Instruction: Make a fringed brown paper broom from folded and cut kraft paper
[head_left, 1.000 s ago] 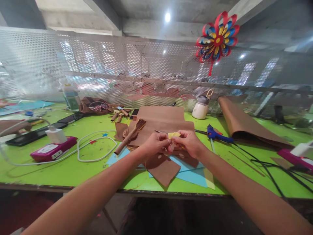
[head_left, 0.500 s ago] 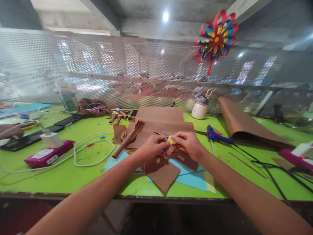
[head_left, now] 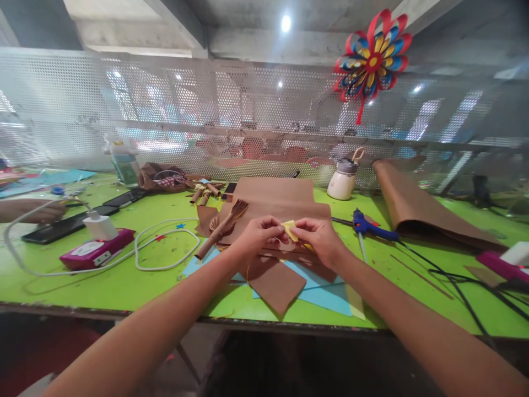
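Note:
Between my two hands is a small folded piece of yellow paper [head_left: 290,230]. My left hand [head_left: 262,236] pinches its left side with thumb and forefinger, and my right hand [head_left: 316,237] pinches its right side. Under them lie brown paper pieces [head_left: 276,286] over light blue paper sheets [head_left: 326,300]. Left of my hands rests a rolled brown paper stem [head_left: 217,234] with a fringed end and pleated paper beside it. Larger brown paper sheets [head_left: 276,190] spread behind my hands.
A blue glue gun [head_left: 374,227] with a black cord lies at right, near a folded brown sheet [head_left: 421,215]. A bottle [head_left: 343,179] stands behind. At left are a purple power strip [head_left: 97,248], a white cable [head_left: 138,251], a phone [head_left: 70,225] and another person's hand [head_left: 35,210].
The yellow paper has turned and shows more of its surface between my fingers. The whole view has shifted slightly, and the other person's hand reaches further in from the left.

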`<state>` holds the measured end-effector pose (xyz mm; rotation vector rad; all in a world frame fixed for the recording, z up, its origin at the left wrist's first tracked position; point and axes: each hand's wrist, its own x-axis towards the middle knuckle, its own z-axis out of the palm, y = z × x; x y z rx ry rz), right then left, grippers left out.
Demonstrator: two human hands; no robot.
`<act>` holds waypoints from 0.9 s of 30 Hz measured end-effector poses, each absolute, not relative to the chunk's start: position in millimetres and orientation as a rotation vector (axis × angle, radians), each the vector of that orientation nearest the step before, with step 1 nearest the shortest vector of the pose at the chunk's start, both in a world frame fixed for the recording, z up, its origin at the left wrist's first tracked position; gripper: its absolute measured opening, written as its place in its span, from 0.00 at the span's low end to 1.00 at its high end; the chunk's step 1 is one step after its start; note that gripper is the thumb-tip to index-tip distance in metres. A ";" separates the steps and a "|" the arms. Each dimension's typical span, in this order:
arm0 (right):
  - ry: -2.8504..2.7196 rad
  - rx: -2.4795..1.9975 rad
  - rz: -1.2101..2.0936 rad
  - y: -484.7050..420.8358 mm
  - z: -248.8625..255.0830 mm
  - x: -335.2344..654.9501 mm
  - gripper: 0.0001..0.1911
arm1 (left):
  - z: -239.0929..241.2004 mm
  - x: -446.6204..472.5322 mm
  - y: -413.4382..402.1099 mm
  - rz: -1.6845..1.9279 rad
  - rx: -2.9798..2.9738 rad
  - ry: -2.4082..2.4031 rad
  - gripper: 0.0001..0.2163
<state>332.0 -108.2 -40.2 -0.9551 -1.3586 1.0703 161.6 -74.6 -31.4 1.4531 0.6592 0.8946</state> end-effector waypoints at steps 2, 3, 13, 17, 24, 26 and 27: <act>-1.355 -0.961 1.047 -108.1 -41.0 330.7 0.11 | -33.7 161.2 -73.3 0.882 1.414 0.623 0.09; -1.348 -0.963 1.044 -108.3 -41.2 330.2 0.11 | -34.4 161.2 -72.7 0.879 1.402 0.622 0.10; -1.297 -0.896 1.003 -112.7 -36.2 328.9 0.09 | -29.1 162.0 -74.5 0.847 1.340 0.536 0.10; -1.378 -0.869 0.944 -114.6 -33.5 330.4 0.07 | -26.0 161.1 -76.7 0.842 1.319 0.471 0.09; -1.574 -0.899 0.706 -116.1 -32.1 333.4 0.07 | -25.6 160.9 -76.9 0.832 1.257 0.454 0.08; -1.636 -0.890 0.632 -116.8 -31.7 334.4 0.06 | -25.8 160.9 -77.1 0.831 1.230 0.457 0.07; -1.663 -0.882 0.594 -117.0 -31.6 335.0 0.07 | -25.7 160.8 -77.2 0.829 1.218 0.459 0.07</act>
